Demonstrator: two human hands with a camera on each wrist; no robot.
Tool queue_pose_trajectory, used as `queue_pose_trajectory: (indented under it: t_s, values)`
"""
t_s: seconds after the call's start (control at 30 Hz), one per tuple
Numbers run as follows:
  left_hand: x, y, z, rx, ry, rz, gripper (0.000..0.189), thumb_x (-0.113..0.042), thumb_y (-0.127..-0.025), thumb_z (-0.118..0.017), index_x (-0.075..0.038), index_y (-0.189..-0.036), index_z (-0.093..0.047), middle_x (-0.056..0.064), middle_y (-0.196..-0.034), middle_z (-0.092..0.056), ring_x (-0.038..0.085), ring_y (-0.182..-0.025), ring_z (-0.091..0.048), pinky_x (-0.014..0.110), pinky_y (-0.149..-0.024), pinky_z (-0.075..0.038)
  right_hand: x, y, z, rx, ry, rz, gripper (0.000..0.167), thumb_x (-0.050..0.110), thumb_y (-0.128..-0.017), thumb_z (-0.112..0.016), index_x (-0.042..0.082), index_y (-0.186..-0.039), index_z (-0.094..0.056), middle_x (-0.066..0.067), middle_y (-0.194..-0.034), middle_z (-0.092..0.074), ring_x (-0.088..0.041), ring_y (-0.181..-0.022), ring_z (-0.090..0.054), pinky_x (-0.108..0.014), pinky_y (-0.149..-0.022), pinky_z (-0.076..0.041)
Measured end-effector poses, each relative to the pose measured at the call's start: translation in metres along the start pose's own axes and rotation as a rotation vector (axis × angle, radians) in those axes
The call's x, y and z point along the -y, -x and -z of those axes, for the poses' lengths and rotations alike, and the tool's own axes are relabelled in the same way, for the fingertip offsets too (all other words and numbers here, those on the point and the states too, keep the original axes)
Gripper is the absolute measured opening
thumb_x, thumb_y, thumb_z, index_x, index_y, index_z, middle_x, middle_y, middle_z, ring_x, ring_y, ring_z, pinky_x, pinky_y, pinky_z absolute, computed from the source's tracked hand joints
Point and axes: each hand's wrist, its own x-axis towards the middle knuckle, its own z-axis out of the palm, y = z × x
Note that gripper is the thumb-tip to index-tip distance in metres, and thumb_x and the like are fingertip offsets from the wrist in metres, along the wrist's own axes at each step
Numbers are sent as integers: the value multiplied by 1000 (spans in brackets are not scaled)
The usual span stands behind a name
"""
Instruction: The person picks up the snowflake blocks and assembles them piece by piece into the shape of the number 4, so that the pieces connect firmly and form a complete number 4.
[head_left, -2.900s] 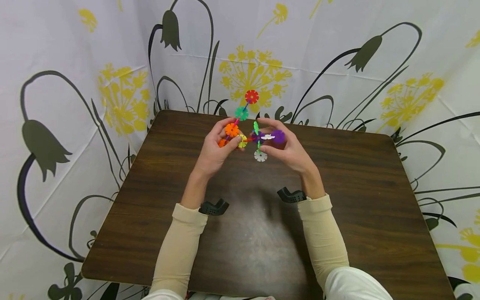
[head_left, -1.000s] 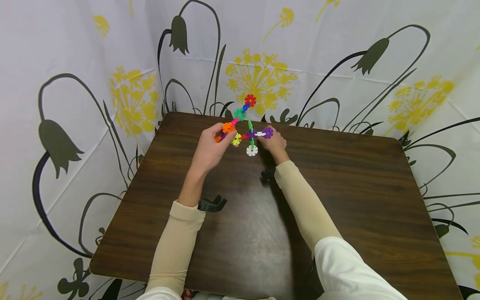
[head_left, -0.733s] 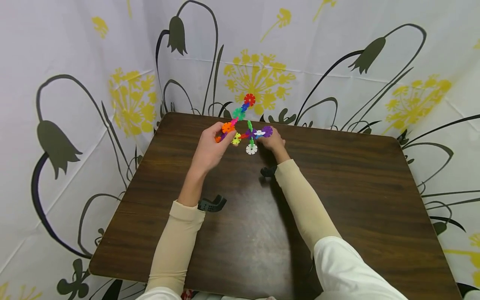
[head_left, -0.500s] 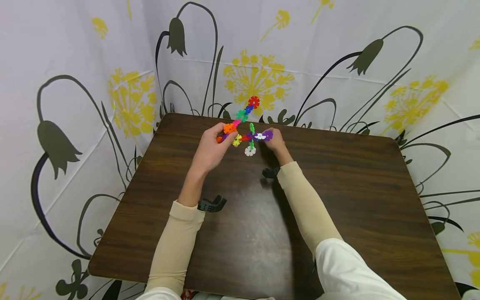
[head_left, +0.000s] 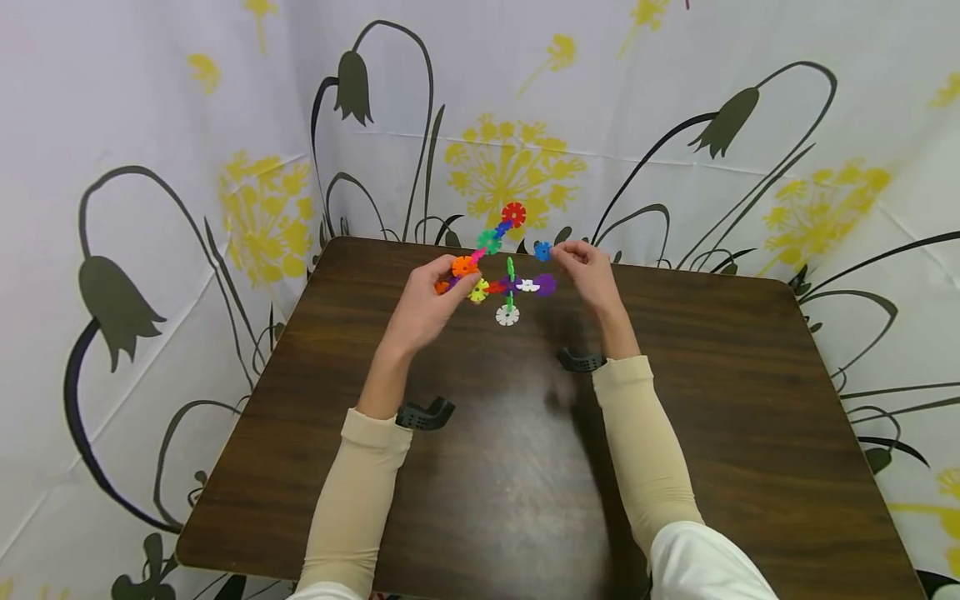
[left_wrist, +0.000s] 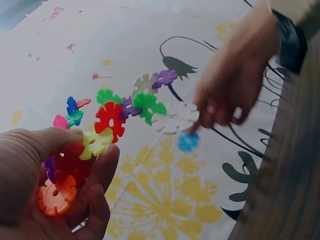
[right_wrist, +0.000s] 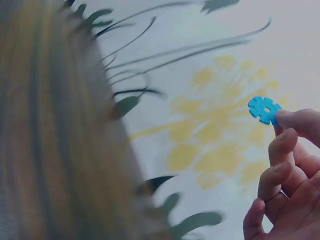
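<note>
My left hand (head_left: 429, 304) grips a chain of notched flower-shaped plastic discs (head_left: 495, 287) at its orange and yellow pieces. One branch climbs through pink, green and blue to a red disc (head_left: 513, 214). Another runs right through red, purple and white to a purple disc (head_left: 545, 285), with green discs crossing it and a white disc (head_left: 507, 315) hanging below. In the right wrist view, a single light-blue disc (right_wrist: 264, 110) is pinched between thumb and fingertips of my right hand (right_wrist: 295, 175). In the head view that blue disc is apart from the chain, above the purple end.
A dark wood-grain table (head_left: 495, 467) lies under both hands. White curtains (head_left: 652, 50) printed with yellow and grey-green flowers hang behind and beside it. Black wrist cameras (head_left: 426, 414) sit on both wrists.
My right hand has drawn back from behind the chain's purple end, rising and moving right, with the blue disc now in plain sight. My left hand keeps its grip on the chain.
</note>
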Motion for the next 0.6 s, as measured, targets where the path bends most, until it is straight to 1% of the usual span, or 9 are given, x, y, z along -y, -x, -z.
queue_pose_trajectory:
  t_s: [0.13, 0.23, 0.33, 0.47, 0.6]
  values:
    - [-1, -1, 2, 31, -1, -9, 28, -33, -107, -70, -5, -112, -68, 14, -95, -62, 26, -77, -50, 26, -63, -39, 26, 11, 6, 18, -16, 93, 18, 28, -105, -71, 10, -108, -71, 8, -89, -64, -11, -85, -58, -23, -79, -48]
    - [-1, -2, 2, 49, -16, -8, 29, -33, -107, -70, -5, -114, -68, 13, -96, -61, 26, -78, -50, 26, -63, -40, 40, 19, 7, 36, -47, 130, 14, 25, -106, -70, 11, -108, -71, 8, -89, -69, -11, -86, -65, -25, -83, -50]
    - [-1, -3, 1, 56, -22, -3, 28, -32, -106, -70, -6, -116, -68, 12, -96, -60, 26, -78, -50, 26, -63, -40, 51, 26, 6, 58, -77, 150, 12, 23, -106, -70, 11, -108, -71, 9, -88, -73, -12, -85, -69, -27, -87, -52]
    - [-3, -7, -1, 72, -17, 0, 27, -32, -106, -71, -8, -117, -69, 12, -97, -62, 25, -80, -53, 26, -65, -42, 63, 34, 5, 87, -87, 192, 10, 22, -106, -70, 11, -108, -70, 8, -88, -74, -13, -84, -69, -28, -88, -55]
    - [-5, -10, -4, 95, -5, -5, 27, -32, -106, -70, -8, -117, -69, 14, -98, -64, 28, -81, -54, 26, -65, -44, 74, 40, 4, 110, -73, 248, 8, 18, -106, -69, 10, -109, -70, 6, -90, -73, -14, -83, -67, -27, -86, -56]
